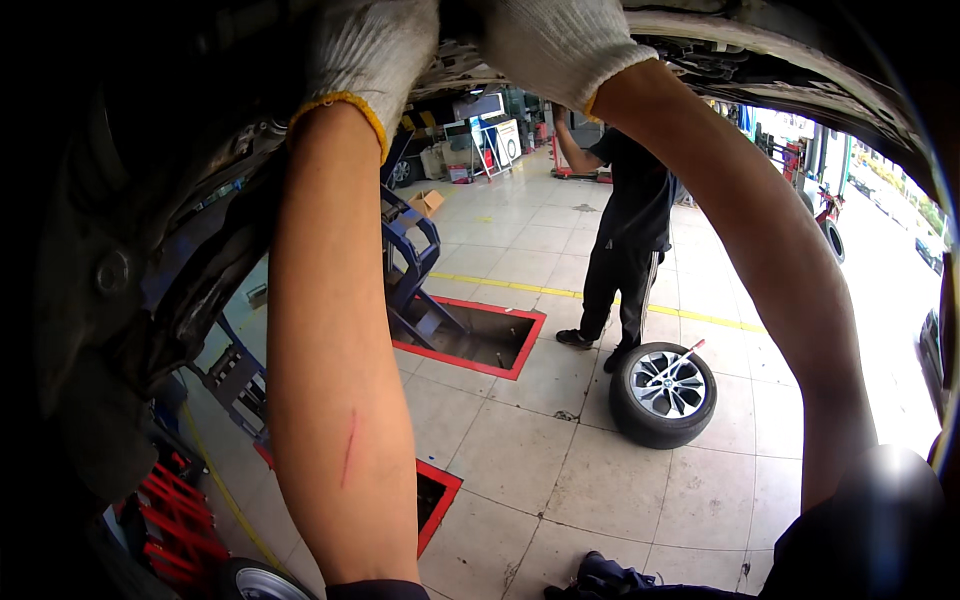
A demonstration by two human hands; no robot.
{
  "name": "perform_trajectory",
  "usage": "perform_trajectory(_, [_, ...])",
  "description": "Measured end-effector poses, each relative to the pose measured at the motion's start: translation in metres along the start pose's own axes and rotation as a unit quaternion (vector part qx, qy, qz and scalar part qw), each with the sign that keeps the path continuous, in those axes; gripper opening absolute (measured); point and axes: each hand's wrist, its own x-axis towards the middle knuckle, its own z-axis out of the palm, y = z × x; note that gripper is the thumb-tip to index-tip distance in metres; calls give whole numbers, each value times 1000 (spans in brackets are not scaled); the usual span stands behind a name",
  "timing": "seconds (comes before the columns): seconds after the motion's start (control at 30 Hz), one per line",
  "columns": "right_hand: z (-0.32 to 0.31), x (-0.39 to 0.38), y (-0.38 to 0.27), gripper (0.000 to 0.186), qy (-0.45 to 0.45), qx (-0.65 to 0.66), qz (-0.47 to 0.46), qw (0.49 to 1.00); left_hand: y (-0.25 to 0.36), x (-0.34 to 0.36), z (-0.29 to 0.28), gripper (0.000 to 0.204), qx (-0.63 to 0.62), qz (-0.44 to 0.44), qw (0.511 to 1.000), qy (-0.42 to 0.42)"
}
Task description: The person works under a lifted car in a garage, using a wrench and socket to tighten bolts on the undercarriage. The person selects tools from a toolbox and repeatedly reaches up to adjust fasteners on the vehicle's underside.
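Gloves (352, 78), ribbed knit, on left hand (375, 40), right hand (560, 40) near dark undercarriage (740, 58); grip: cannot tell.

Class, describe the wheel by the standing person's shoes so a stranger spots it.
On the tiled floor, find the person in dark clothes. Beside their shoes lies the wheel: black tyre, silver spokes, set apart by a red-ended stick across it.

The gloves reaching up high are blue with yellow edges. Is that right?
Not quite: the blue is wrong. The head view shows that the left glove and the right glove, both reaching up high and yellow-edged, are whitish.
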Motion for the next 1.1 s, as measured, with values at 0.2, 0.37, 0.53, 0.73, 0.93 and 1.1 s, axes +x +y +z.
perform_trajectory(0.2, [9, -7, 9, 19, 95, 10, -47, 994, -2, -7, -1, 35, 80, 142, 985, 53])
perform_trajectory(0.37, [4, -5, 2, 19, 57, 23, -18, 998, 0, -5, -6, 36, -2, 23, 1000, 3])
perform_trajectory(0.53, [-5, -7, -1, 19, -2, 15, 5, 1000, 12, -2, -8, 38, -211, -144, 967, -19])
perform_trajectory(0.73, [11, -8, 6, 17, 87, 25, -18, 996, 8, -9, -10, 35, 48, 104, 993, 28])
perform_trajectory(0.93, [12, -10, 4, 17, 63, -6, -13, 998, -6, -5, -4, 34, 73, 74, 995, -1])
perform_trajectory(1.1, [15, -12, 6, 17, 60, -17, -5, 998, 46, -35, -34, 35, -282, -68, 957, 24])
